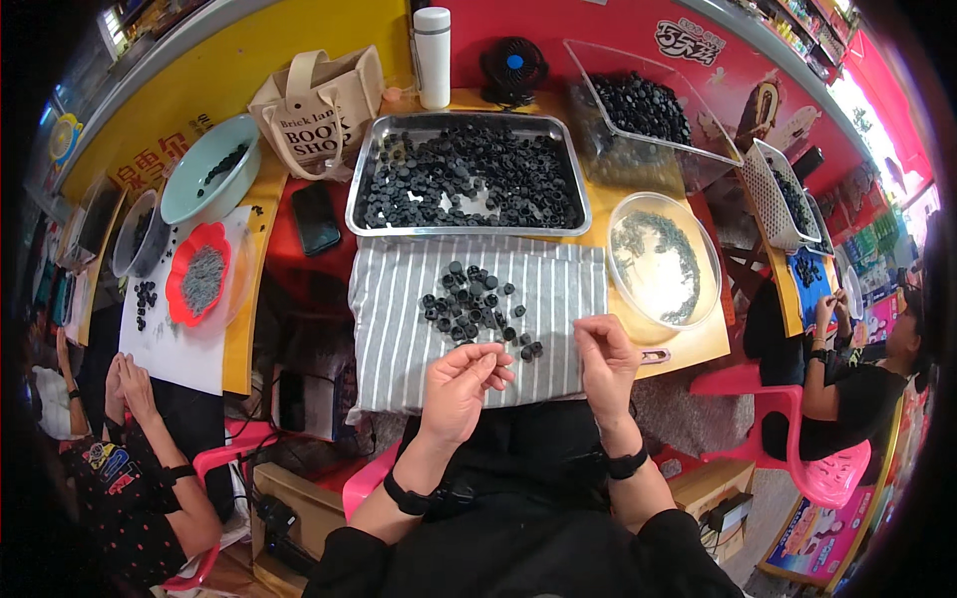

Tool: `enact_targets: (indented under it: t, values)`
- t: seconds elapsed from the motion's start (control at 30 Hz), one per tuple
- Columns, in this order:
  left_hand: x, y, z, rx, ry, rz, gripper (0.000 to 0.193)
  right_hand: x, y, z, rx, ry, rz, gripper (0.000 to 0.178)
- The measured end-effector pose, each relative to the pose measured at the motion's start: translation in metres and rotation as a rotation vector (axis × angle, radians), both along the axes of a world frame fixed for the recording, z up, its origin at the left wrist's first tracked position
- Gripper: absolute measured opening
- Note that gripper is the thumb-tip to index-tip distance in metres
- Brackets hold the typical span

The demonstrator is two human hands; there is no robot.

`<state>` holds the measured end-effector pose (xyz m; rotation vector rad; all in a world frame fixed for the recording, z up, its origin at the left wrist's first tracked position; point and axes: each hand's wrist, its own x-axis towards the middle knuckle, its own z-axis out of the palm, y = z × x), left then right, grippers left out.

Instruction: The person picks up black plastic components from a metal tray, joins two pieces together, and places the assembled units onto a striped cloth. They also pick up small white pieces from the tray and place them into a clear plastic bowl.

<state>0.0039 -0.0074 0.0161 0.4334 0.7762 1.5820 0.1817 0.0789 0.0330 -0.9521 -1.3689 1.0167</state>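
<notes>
My left hand (464, 387) is over the near edge of a grey-and-white striped cloth (394, 364), thumb and fingertips pressed together. To its right, my right hand (606, 361) is raised at the cloth's right edge, its fingertips pinched. Anything between the fingers of either hand is too small to make out. A loose pile of small black caps (464, 299) lies on the cloth just beyond my left hand. Behind the cloth, a metal tray (469, 232) holds many more of these caps. A round see-through tub (653, 299) with small dark bits sits beyond my right hand.
A see-through bin (638, 164) of black pieces, a fan (513, 68), a white bottle (432, 60) and a canvas bag (344, 90) line the back. A phone (315, 217) lies left of the tray. People sit working at both sides, near pink chairs (797, 419).
</notes>
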Motion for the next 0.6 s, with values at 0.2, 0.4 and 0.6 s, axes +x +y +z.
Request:
enact_targets:
  t: [0.2, 0.4, 0.6]
  values:
    - [0.000, -0.004, 0.001, -0.017, 0.021, 0.026, 0.017, -0.010, -0.014, 0.015, 0.253, -0.549, 0.162, 0.016]
    - [0.000, -0.013, 0.002, -0.070, 0.025, 0.077, 0.017, -0.038, -0.004, 0.033, 0.444, -0.693, 0.170, 0.020]
    - [0.002, -0.012, 0.002, -0.056, 0.038, 0.071, 0.016, -0.050, 0.007, 0.019, 0.560, -0.841, 0.276, 0.015]
